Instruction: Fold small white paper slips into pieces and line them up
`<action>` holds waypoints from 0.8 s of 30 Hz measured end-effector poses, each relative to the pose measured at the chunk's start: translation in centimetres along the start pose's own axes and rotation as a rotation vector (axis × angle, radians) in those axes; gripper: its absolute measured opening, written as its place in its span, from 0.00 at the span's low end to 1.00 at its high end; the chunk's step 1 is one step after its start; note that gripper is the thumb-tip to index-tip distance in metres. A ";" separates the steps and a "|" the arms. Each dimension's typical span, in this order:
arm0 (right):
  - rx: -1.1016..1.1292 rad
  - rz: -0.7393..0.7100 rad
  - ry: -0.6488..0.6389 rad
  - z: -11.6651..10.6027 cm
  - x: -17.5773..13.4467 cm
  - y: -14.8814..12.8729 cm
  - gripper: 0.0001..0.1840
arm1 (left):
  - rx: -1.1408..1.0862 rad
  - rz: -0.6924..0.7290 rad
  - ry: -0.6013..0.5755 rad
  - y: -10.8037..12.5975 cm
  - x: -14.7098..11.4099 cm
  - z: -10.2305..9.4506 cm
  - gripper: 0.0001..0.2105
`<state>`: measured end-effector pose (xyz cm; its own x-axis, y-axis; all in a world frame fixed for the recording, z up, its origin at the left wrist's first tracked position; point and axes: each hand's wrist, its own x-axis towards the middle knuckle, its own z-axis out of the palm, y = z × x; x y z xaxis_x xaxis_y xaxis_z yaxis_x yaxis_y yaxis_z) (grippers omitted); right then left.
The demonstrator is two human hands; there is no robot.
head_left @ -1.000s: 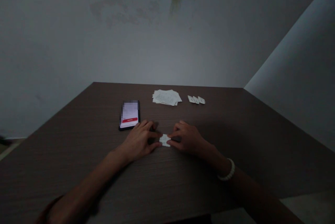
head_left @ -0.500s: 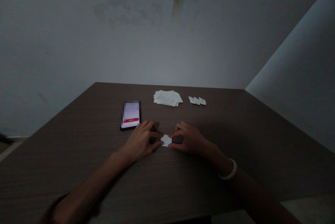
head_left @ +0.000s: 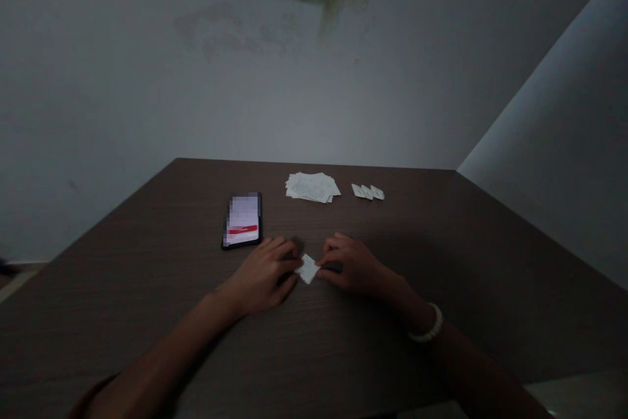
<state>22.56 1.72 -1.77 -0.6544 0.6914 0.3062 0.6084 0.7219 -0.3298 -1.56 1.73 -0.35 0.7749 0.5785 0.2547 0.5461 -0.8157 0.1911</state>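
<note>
A small folded piece of white paper (head_left: 309,269) with faint print lies turned cornerwise on the table between my hands. Its right corner is pinched by the thumb and index finger of my right hand (head_left: 350,263). At the left corner, the thumb and index finger of my left hand (head_left: 269,274) close in on the paper, with the other fingers curled on the table. Farther back lies a loose stack of printed white paper slips (head_left: 313,187). Right of that stack, several small folded papers (head_left: 367,192) sit overlapping in a row.
A phone (head_left: 242,220) with a lit screen and a red bar lies just beyond my left hand. The dark wooden table (head_left: 417,223) meets a grey wall (head_left: 392,79) at its far edge. A beaded bracelet (head_left: 434,324) circles my right wrist.
The small paper has turned from lying square to standing on a corner, diamond-wise. My left fingers have drawn back slightly to the left, and the camera view has shifted a little.
</note>
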 end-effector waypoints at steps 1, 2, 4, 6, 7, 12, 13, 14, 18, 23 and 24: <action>-0.004 0.001 0.000 0.0 0.0 0.0 0.09 | 0.002 0.017 -0.011 0.1 0.0 -0.1 0.11; -0.007 0.001 -0.001 0.0 0.1 0.0 0.09 | 0.002 0.032 -0.020 0.2 -0.1 -0.1 0.12; -0.010 0.002 0.001 -0.1 0.1 -0.2 0.08 | -0.001 0.051 -0.032 0.4 0.0 -0.1 0.12; -0.008 -0.001 0.003 -0.2 0.2 -0.2 0.08 | -0.003 0.054 -0.031 0.4 0.0 0.0 0.12; -0.008 -0.005 0.002 -0.2 0.2 -0.2 0.09 | -0.005 0.049 -0.028 0.4 0.0 0.0 0.11; -0.019 -0.011 -0.006 0.0 0.3 0.0 0.09 | -0.022 0.017 0.009 0.2 0.1 0.5 0.10; -0.024 -0.013 -0.010 0.0 0.3 0.0 0.09 | -0.016 0.004 0.015 0.2 0.1 0.6 0.10; -0.028 -0.017 -0.012 0.0 0.3 0.0 0.10 | -0.005 -0.013 0.019 0.2 0.1 0.6 0.10; -0.027 -0.024 -0.010 -0.1 0.2 0.0 0.11 | 0.057 -0.071 0.036 0.2 0.2 0.6 0.10; -0.041 -0.022 -0.002 0.0 0.1 0.1 0.09 | 0.096 -0.069 0.039 0.2 0.1 0.5 0.10; -0.043 -0.024 0.003 0.0 0.1 0.2 0.09 | 0.100 -0.069 0.040 0.2 0.0 0.5 0.10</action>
<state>22.59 1.90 -1.82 -0.6679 0.6738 0.3160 0.6114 0.7389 -0.2833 -1.28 1.62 -0.80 0.7224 0.6313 0.2823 0.6279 -0.7698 0.1146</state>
